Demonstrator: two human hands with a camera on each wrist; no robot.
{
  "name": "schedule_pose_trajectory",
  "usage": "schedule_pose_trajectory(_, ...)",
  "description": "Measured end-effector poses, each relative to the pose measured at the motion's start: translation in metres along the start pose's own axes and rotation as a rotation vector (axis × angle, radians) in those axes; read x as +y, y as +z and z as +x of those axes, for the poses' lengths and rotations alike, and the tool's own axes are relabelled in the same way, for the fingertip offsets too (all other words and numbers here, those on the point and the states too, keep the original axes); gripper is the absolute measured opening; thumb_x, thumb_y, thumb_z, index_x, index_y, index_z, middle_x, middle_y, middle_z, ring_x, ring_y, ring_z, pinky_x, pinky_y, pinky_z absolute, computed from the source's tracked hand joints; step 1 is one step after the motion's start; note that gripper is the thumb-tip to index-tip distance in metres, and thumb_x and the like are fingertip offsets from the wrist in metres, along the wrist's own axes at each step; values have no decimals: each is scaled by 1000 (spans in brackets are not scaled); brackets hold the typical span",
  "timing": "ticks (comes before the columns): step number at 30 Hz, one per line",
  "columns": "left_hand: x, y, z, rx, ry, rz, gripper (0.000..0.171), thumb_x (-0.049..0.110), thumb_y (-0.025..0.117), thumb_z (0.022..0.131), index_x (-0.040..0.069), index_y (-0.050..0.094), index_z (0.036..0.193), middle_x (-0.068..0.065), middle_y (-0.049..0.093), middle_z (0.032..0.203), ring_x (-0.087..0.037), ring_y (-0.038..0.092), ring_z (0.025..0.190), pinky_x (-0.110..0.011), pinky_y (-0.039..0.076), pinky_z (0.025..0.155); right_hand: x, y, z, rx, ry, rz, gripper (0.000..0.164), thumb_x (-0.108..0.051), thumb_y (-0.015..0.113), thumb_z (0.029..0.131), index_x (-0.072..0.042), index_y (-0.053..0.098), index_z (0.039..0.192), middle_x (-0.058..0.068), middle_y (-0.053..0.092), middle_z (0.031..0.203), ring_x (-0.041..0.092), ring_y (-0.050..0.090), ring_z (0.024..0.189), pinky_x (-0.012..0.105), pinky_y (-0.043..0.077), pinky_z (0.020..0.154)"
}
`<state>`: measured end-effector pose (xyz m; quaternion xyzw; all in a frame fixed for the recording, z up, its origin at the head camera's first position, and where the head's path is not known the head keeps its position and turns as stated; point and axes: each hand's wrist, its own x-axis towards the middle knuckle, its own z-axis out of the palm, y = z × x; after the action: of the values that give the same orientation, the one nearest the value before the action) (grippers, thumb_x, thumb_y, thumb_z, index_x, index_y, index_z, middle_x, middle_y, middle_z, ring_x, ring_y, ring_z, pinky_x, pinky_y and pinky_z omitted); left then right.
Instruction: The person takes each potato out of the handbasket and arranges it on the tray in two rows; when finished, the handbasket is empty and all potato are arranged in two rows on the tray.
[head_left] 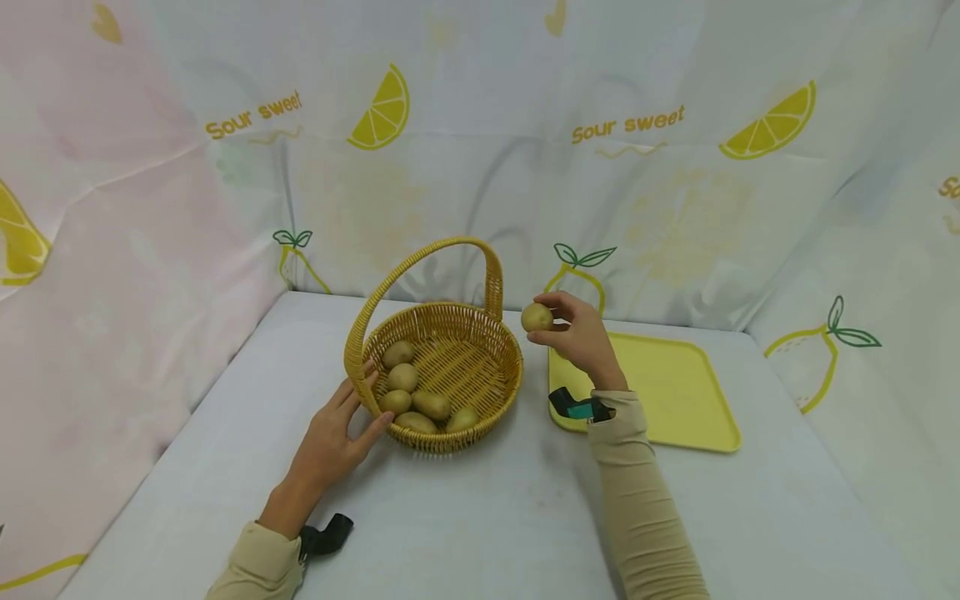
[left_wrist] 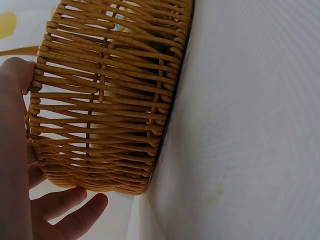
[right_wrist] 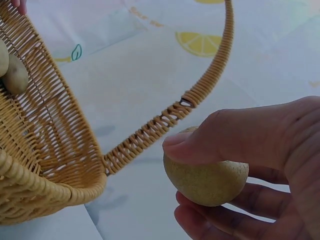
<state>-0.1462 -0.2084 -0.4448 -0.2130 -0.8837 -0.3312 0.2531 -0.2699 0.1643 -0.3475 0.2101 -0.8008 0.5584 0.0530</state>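
A round wicker basket (head_left: 517, 375) with a tall arched handle stands on the table, several potatoes (head_left: 431, 406) gathered at its left and near side. My left hand (head_left: 333, 437) holds the basket by its left rim near the handle's foot. In the left wrist view the thumb (left_wrist: 19, 72) lies at the rim, and fingertips (left_wrist: 95, 202) reach along the outer wall. To the right of the basket, my right hand (head_left: 581, 337) pinches a single potato (right_wrist: 207, 182) between thumb and fingers. That potato is in the air, level with the basket's far rim in the head view.
A yellow tray (head_left: 667, 392) lies on the table to the right, partly behind my right wrist and sleeve. White cloth (head_left: 480, 517) covers the table. A printed curtain (head_left: 487, 167) with lemon drawings stands behind it and at both sides.
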Motion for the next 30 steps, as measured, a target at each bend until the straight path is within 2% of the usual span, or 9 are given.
schedule_pose_trajectory(4, -1, 0, 0, 3, -2, -16, 65, 23, 77, 96, -6, 51, 149, -18, 43, 159, -35, 42, 144, -20, 25, 117, 3, -8, 1, 28, -4, -19, 52, 7, 83, 82, 6, 65, 131, 21, 64, 129, 35, 64, 114, 37, 57, 91)
schedule_pose_trajectory(9, -2, 1, 0, 7, 6, -17, 66, 23, 77, 96, -6, 51, 149, -18, 43, 159, -35, 42, 144, -19, 23, 117, 8, -16, -1, 72, 9, -58, 54, 5, 84, 82, 5, 65, 132, 19, 64, 132, 35, 63, 117, 37, 56, 92)
schedule_pose_trajectory(16, -2, 1, 0, 5, 4, -2, 66, 24, 77, 96, -4, 51, 150, -17, 44, 159, -35, 43, 144, -27, 30, 117, 14, -26, -3, 107, 42, -88, 52, 2, 82, 85, 2, 65, 135, 20, 62, 133, 36, 62, 120, 42, 56, 95)
schedule_pose_trajectory(22, -1, 1, 2, -3, 10, -10, 67, 23, 77, 96, 0, 50, 153, -17, 44, 159, -35, 43, 144, -34, 34, 117, 21, -36, -4, 166, 83, -154, 52, -2, 82, 87, -2, 66, 136, 20, 62, 135, 39, 64, 117, 49, 56, 92)
schedule_pose_trajectory(30, 0, 0, 1, 12, 5, -1, 65, 22, 78, 95, 0, 52, 151, -17, 45, 158, -35, 44, 143, -32, 34, 116, 35, -51, -7, 162, 101, -252, 52, -5, 82, 87, -1, 66, 136, 23, 65, 131, 40, 65, 113, 52, 56, 85)
